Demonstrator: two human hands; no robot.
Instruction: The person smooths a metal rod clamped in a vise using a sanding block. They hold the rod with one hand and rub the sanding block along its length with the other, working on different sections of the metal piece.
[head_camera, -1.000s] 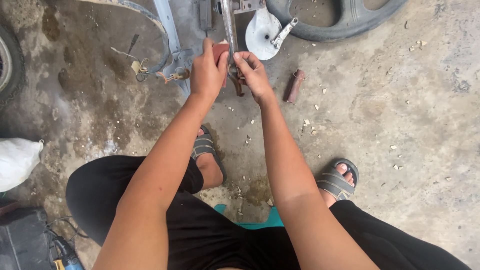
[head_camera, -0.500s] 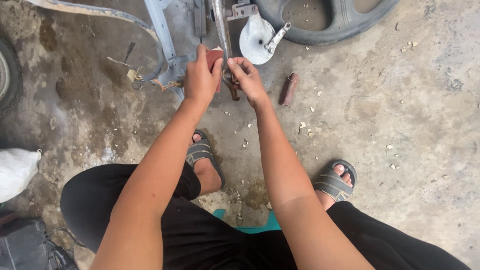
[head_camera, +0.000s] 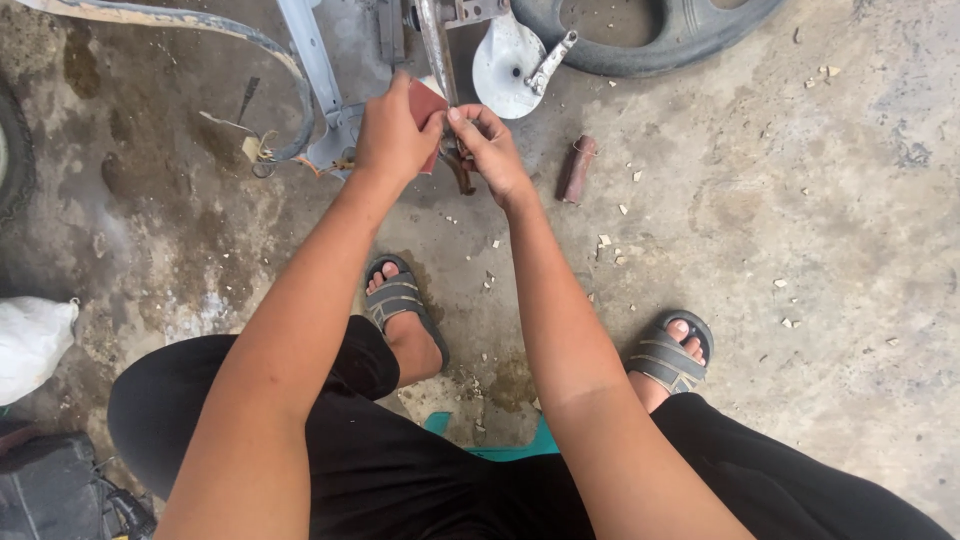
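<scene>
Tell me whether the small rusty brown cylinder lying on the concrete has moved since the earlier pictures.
No. The rusty brown cylinder lies in the same spot beside the round grey metal disc and below the black tyre; only the camera shifted.

The sandpaper (head_camera: 427, 105) in the left hand (head_camera: 392, 135) is showing dull brick red. The metal bar (head_camera: 437, 45) at the right hand (head_camera: 492, 150) is looking grey, turning rusty brown at its lower end. The round plate (head_camera: 505, 62) is gleaming pale silver. The frame tube (head_camera: 312, 60) is showing light grey-blue. The tyre (head_camera: 690, 40) is looking black with ribbed grooves. The short handle piece (head_camera: 577, 170) is lying reddish brown. The floor (head_camera: 800, 200) is showing mottled grey with pale flecks. The sandals (head_camera: 400, 300) are dark grey, the trousers (head_camera: 400, 470) black, the stool (head_camera: 500, 440) teal, the bag (head_camera: 30, 340) white.
</scene>
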